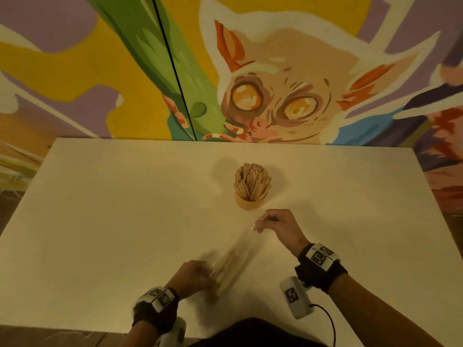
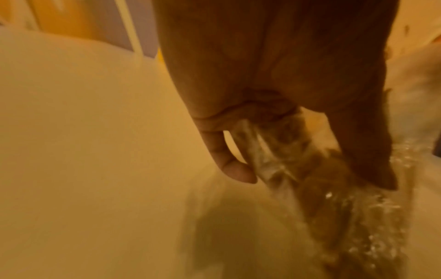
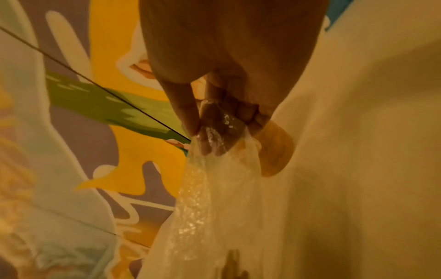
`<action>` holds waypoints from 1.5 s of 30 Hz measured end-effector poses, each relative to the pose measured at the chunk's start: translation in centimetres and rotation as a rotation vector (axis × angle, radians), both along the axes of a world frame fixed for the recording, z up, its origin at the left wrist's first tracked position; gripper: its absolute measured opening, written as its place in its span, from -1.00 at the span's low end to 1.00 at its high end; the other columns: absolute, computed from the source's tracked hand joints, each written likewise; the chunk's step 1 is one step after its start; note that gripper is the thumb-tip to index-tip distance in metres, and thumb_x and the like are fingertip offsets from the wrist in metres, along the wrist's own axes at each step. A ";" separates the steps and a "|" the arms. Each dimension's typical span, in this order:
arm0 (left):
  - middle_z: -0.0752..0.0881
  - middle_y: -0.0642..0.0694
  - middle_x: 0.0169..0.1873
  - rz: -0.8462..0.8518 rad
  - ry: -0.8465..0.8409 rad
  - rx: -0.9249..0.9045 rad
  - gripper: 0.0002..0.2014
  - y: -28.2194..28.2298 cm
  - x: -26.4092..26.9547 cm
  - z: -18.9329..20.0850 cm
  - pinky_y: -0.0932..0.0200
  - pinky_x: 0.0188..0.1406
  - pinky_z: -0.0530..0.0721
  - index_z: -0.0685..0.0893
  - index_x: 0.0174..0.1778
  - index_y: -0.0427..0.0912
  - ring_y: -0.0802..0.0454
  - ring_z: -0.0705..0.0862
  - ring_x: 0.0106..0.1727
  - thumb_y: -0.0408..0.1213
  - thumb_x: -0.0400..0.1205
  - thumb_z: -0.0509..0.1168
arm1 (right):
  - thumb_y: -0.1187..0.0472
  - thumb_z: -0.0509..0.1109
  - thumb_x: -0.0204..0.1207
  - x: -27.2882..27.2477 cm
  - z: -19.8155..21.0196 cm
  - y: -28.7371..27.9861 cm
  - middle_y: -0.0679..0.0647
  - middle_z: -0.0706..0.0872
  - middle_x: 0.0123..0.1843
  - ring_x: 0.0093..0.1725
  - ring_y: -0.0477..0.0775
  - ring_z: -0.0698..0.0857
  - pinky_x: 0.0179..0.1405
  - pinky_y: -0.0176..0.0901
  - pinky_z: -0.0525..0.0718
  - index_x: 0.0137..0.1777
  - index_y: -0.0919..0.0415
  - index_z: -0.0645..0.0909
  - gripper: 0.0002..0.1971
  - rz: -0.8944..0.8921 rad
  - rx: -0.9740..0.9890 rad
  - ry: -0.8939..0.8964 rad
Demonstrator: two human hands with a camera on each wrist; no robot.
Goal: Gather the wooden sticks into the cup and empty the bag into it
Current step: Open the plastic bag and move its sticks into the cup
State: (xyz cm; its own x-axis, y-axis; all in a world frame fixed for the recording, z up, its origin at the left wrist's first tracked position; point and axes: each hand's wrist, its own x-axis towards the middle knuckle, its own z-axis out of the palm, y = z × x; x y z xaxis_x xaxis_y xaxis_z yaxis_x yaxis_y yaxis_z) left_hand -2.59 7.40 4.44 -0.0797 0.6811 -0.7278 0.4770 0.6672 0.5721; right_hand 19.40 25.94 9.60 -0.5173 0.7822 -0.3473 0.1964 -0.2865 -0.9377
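A tan cup (image 1: 250,203) stands mid-table, packed with upright wooden sticks (image 1: 252,181). Just in front of it a clear plastic bag (image 1: 234,256) with more sticks inside stretches between my hands, blurred. My left hand (image 1: 194,275) grips the bag's near end, where the sticks bunch (image 2: 281,151). My right hand (image 1: 273,222) pinches the bag's far end (image 3: 214,169) between thumb and fingers, close to the cup (image 3: 276,151). The bag hangs a little above the table.
The white table (image 1: 100,221) runs to a painted mural wall (image 1: 275,83) at the back. A white device with a black cable (image 1: 297,300) lies at the near edge under my right wrist.
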 end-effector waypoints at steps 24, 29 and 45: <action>0.75 -0.14 -0.31 1.313 -0.740 0.062 -0.87 -1.0 1.3 -0.5 0.13 -0.43 0.58 0.60 -0.07 -0.17 0.03 0.71 -0.45 -0.22 0.72 0.21 | 0.41 0.18 0.63 -1.7 5.1 -0.6 0.27 0.81 0.09 0.07 0.16 0.75 0.01 0.07 0.73 0.06 0.47 0.75 -0.71 0.293 -0.190 0.106; 0.69 -0.31 0.08 1.196 -0.682 0.103 -0.73 -1.7 1.1 -1.3 0.20 -0.49 0.71 0.58 0.20 -0.27 -0.13 0.69 -0.11 -0.52 0.59 0.33 | 0.54 0.23 0.61 -0.6 3.3 -1.2 0.11 0.86 0.06 0.10 0.03 0.80 0.15 -0.08 0.73 0.02 0.43 0.79 -0.73 0.220 -0.124 0.091; 0.76 -0.21 -0.19 1.061 -0.670 0.202 -0.46 -1.1 0.1 0.2 0.18 -0.56 0.64 0.65 0.10 -0.25 -0.01 0.73 -0.33 -0.17 0.26 0.64 | 0.65 0.20 0.51 0.2 3.1 -2.2 0.39 0.83 -0.03 -0.50 0.16 0.76 -0.49 -0.16 0.72 0.48 0.18 0.54 -0.41 0.322 -0.289 -0.034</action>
